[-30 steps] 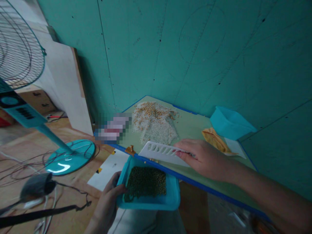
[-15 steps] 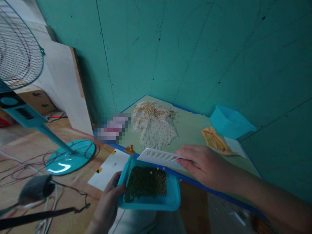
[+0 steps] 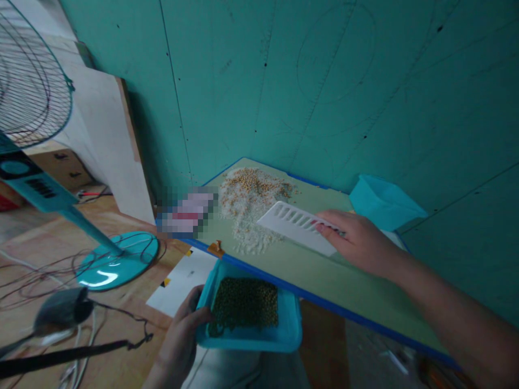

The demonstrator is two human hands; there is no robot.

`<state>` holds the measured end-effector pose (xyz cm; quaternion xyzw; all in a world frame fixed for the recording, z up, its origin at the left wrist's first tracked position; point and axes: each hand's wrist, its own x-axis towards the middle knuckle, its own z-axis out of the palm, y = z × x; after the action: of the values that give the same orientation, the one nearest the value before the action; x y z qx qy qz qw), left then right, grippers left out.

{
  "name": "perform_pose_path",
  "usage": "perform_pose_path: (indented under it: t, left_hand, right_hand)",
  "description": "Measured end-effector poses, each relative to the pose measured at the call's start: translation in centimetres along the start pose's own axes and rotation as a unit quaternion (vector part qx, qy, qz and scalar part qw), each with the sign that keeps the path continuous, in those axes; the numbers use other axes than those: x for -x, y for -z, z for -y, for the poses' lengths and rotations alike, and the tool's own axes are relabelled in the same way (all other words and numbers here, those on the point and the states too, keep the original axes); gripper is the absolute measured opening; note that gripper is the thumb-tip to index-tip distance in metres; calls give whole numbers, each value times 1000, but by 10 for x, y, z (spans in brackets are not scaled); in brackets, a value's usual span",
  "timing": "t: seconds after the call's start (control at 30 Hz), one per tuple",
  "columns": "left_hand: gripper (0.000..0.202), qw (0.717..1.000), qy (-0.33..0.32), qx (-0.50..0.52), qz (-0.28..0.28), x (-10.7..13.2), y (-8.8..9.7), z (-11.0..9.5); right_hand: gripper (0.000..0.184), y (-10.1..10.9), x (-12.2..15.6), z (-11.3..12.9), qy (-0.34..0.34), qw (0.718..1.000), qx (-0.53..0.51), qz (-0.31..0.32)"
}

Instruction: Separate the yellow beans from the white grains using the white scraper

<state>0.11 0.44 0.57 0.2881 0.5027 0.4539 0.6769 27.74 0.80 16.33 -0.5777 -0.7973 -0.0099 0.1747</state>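
Observation:
My left hand (image 3: 184,327) is closed on the left wall of a blue plastic tray (image 3: 292,324), held just below the table's front edge. Dark green beans (image 3: 233,302) fill most of the tray's bottom, with tan ones at their right side. My right hand (image 3: 352,237) grips a white slotted plastic scraper (image 3: 298,229) over the table. The scraper's left end is at the near right side of a heap of white rice-like grains (image 3: 251,232). Yellowish beans (image 3: 253,181) lie on top of the heap's far part.
The table (image 3: 365,302) has a blue rim and stands against a green wall. A blue container (image 3: 385,205) sits at its right back corner. A brownish scrap (image 3: 216,248) lies at the front edge. On the left stand a fan (image 3: 97,232) and loose cables.
My right hand has moved the scraper up, away from the tray and over the table to the heap. Pale beans seen falling at the table edge are gone from there. The tray stays put.

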Motion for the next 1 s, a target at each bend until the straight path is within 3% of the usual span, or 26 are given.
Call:
perform_pose_path:
  t: [0.13, 0.3, 0.57, 0.77, 1.0]
  left_hand:
    - [32, 1000, 0, 4, -6, -1, 0, 0]
    - [33, 1000, 7, -6, 6, -3, 1, 2]
    - [33, 1000, 2, -10, -4, -3, 0, 2]
    - [33, 1000, -3, -12, -10, -4, 0, 3]
    - [35, 1000, 12, -3, -8, -2, 0, 1]
  right_hand:
    - [26, 0, -4, -26, -43, 998, 40, -4]
    - [27, -1, -6, -40, -73, 995, 68, 20]
    - [27, -1, -6, -37, -57, 996, 65, 24]
    - [27, 0, -11, -40, -81, 993, 85, 20]
    - [26, 0, -7, -33, -66, 996, 39, 38]
